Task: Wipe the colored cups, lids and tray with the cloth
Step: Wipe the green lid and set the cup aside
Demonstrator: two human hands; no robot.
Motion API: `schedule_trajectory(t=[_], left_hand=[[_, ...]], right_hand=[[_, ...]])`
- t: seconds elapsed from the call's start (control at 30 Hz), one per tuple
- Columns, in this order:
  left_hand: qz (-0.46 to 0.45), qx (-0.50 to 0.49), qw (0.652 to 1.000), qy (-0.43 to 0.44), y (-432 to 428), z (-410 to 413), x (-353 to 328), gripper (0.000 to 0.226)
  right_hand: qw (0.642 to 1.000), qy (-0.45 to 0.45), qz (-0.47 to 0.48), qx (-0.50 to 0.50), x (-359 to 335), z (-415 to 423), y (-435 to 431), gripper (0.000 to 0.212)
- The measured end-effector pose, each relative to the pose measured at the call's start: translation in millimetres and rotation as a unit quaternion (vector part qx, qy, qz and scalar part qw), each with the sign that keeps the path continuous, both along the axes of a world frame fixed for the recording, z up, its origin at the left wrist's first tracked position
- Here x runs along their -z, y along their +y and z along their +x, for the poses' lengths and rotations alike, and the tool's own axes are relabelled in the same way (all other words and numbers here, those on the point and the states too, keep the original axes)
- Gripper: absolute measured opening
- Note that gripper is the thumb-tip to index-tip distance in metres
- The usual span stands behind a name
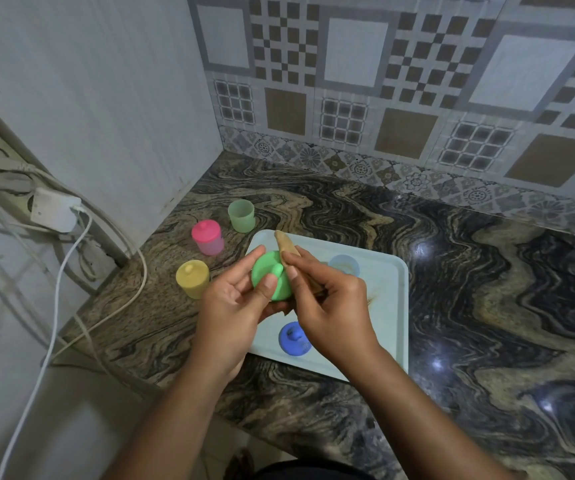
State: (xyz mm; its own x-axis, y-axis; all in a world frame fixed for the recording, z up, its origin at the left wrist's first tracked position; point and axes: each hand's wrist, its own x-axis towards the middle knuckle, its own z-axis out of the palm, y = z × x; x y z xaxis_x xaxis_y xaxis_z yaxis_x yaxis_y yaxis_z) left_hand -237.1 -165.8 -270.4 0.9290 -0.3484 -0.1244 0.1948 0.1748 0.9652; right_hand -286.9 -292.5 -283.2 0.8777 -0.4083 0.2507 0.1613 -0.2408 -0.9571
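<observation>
Holding the green lid (pixel 268 271) over the tray's (pixel 383 306) 10 o'clock corner, the fingers of the left hand (pixel 234 306) clamp its rim, while those of the right hand (pixel 331 306) pinch the tan cloth (pixel 286 245) against its knob. The rim grip looks slight, so a hard rub could pop the lid loose onto the blue lid (pixel 293 339) at the tray's 7 o'clock.

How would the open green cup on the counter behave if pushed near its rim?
The green cup looks like thin translucent plastic, so probably light and not brittle. It stands upright on the glossy counter, so it may slide easily. A high push could tip it, and its round wall would then let it roll.
</observation>
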Motion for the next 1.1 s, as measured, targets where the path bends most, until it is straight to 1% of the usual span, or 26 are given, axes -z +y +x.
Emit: schedule_trajectory(t=[0.07,0.13,0.2,0.27,0.33,0.47,0.6,0.63,0.73,0.83,0.9,1.0,1.1], left_hand=[[-0.007,0.028,0.999,0.017,3.7,-0.6,-0.9,0.048],[-0.022,0.041,0.998,0.035,5.6,-0.5,-2.6,0.048],[-0.05,0.015,0.996,0.068,5.6,0.6,-2.9,0.044],[-0.083,-0.02,0.991,0.107,5.6,1.6,-3.5,0.038],[-0.099,-0.039,0.986,0.125,5.9,2.4,-5.1,0.035],[-0.099,-0.054,0.986,0.125,5.5,1.4,-6.3,0.032],[-0.085,-0.078,0.988,0.102,2.2,-2.6,-6.0,0.029],[-0.079,-0.084,0.989,0.095,1.2,-4.2,-5.9,0.029],[-0.073,-0.093,0.989,0.086,-0.9,-7.0,-5.5,0.034],[-0.081,-0.084,0.989,0.095,-1.0,-6.8,-6.0,0.038],[-0.087,-0.067,0.988,0.106,-1.3,-6.2,-5.2,0.038],[-0.073,-0.072,0.988,0.117,-1.4,-3.9,-3.2,0.03],[-0.06,-0.082,0.987,0.122,-1.1,-2.8,-1.7,0.024]], right_hand=[[1.0,0.007,-0.006,0.017,-1.2,2.2,-3.3,0.027],[0.999,0.027,0.009,0.026,-1.0,5.4,-6.5,0.025],[0.998,0.043,0.036,0.035,-1.0,7.6,-8.4,0.024],[0.997,0.039,0.061,0.041,-2.4,6.5,-7.9,0.024],[0.997,0.029,0.064,0.037,-6.4,2.1,-5.3,0.023],[0.999,0.008,0.043,0.003,-6.3,-6.8,3.8,0.026],[0.999,-0.015,-0.045,0.005,-0.7,-7.6,8.8,0.027],[0.998,-0.016,-0.055,0.005,-0.5,-7.3,8.6,0.026],[0.999,0.003,-0.034,-0.003,-1.6,-3.0,4.5,0.026],[0.998,0.045,0.039,-0.022,0.2,2.6,1.1,0.029],[0.997,0.047,0.061,0.003,1.7,4.8,2.0,0.031],[0.997,0.036,0.061,0.043,2.1,5.4,4.6,0.022],[0.999,0.018,0.037,0.031,0.4,3.7,6.9,0.016]])
